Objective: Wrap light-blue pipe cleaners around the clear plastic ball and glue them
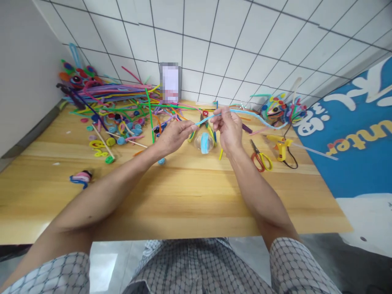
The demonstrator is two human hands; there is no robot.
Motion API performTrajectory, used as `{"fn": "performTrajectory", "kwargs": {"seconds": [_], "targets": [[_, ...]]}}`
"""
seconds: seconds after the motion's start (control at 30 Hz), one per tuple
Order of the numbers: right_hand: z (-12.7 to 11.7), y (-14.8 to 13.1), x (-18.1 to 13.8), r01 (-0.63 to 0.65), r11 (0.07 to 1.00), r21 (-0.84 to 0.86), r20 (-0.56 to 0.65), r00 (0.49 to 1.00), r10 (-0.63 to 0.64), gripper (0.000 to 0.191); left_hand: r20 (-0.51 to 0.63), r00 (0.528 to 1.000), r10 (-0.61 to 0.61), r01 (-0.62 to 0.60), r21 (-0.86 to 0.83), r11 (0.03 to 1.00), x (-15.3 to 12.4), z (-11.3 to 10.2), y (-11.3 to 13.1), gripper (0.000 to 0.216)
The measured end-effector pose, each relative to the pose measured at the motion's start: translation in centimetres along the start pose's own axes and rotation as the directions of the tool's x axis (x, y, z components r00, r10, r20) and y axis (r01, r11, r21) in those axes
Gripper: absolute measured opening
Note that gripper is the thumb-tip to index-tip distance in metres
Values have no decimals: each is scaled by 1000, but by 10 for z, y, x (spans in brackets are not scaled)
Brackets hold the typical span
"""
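A light blue pipe cleaner (260, 118) is stretched between both hands above the wooden table (190, 192). My left hand (174, 134) pinches its left end with closed fingers. My right hand (228, 126) grips it further along, and the rest trails off to the right. Just below the hands on the table lies a clear bottle with a blue coil on it (204, 142).
A heap of coloured pipe cleaners and coiled discs (116, 110) fills the back left. Red and yellow scissors (260, 157), a yellow glue gun (281, 147) and a colourful pipe cleaner figure (277, 108) sit at the right. A small blue and pink bundle (81, 178) lies front left.
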State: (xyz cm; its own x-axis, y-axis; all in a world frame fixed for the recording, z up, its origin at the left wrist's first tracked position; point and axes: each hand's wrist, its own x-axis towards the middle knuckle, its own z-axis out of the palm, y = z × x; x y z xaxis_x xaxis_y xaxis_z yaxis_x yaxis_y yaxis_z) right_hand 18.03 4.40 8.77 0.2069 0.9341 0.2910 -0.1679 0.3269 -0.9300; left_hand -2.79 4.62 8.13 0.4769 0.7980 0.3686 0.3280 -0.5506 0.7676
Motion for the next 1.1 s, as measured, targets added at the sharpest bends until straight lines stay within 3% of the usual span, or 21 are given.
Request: {"fn": "performTrajectory", "kwargs": {"seconds": [0.13,0.3,0.47,0.57,0.63,0.87,1.1], "targets": [[5,5,-6,51,998,33,-80,996,-48,62,27,1000,16,-15,-12,1000,-1,3,-1,49],[9,4,-11,103,994,-28,-127,986,-106,65,-16,1000,18,-17,20,1000,1,1,-4,41],[9,2,-12,91,995,-40,29,996,-90,68,-12,1000,1,0,65,998,1,-1,-3,43],[13,5,-16,26,999,-21,174,984,-22,68,0,1000,24,-24,85,996,-1,0,-1,41],[16,7,-20,-37,999,-18,208,977,40,68,4,999,49,-49,111,993,-2,0,0,42],[24,1,-23,-202,979,33,78,977,199,52,-68,990,124,-105,234,966,-6,3,-4,51],[25,-4,-22,-161,980,114,55,986,155,54,-64,993,99,-81,237,968,-7,4,-6,41]]}}
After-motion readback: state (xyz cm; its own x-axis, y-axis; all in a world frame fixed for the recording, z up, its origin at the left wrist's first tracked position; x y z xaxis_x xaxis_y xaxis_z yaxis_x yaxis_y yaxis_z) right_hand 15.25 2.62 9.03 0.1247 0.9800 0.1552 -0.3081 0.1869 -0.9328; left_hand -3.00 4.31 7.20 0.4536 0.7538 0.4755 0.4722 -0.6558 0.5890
